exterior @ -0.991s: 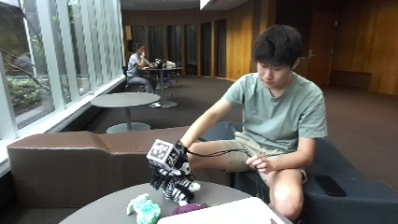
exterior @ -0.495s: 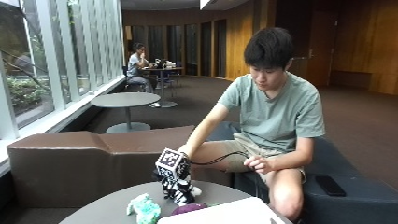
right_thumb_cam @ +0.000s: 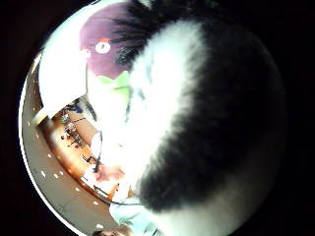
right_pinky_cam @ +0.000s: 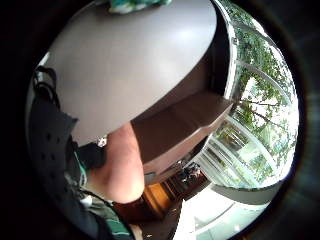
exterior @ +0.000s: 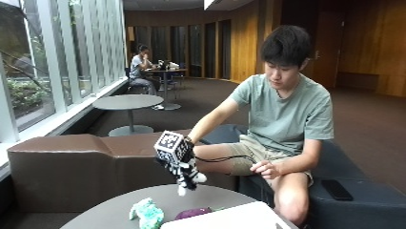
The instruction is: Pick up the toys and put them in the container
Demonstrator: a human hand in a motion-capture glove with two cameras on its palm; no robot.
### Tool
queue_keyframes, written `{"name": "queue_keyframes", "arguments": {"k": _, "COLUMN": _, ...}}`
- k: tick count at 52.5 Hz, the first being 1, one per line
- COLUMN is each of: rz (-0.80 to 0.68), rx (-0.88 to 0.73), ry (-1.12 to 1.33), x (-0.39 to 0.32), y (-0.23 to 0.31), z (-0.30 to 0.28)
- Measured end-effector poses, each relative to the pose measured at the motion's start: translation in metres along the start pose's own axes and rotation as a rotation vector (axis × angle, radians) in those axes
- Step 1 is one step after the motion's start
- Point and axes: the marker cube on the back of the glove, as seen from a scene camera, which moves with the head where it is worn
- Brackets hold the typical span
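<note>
On the left of the round table lies a teal and white soft toy, untouched, near the table's middle. Just right of it sits a purple soft toy, lying against the near edge of the white container, which takes up the right part of the tabletop at the bottom of the outside view. Whether anything already sits inside the container cannot be told, since only its outer rim shows.

Above the table, between the teal toy and the container, the gloved right hand hangs in the air with its fingers curled around a black and white plush toy, whose white end dangles below the hand, clear of the tabletop. The thumb side palm view is filled with that black and white fur, with the purple toy's eye and a green patch showing beside it against the white container.

As a judgement, the task is at an early stage: one toy is lifted but not yet placed, and it needs to travel right to get over the container. Two toys remain on the table.

No brand, label or readable writing shows on the toys, the container or the table.
</note>
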Motion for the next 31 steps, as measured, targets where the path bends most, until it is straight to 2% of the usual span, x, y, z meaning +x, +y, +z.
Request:
{"name": "queue_keyframes", "arguments": {"k": 14, "rz": 0.028, "rx": 0.149, "ry": 0.086, "x": -0.012, "y": 0.064, "z": -0.145}}
{"name": "queue_keyframes", "arguments": {"k": 21, "rz": 0.033, "rx": 0.228, "ry": 0.126, "x": -0.042, "y": 0.081, "z": -0.221}}
{"name": "queue_keyframes", "arguments": {"k": 31, "rz": -0.018, "rx": 0.365, "ry": 0.144, "x": -0.088, "y": 0.096, "z": -0.288}}
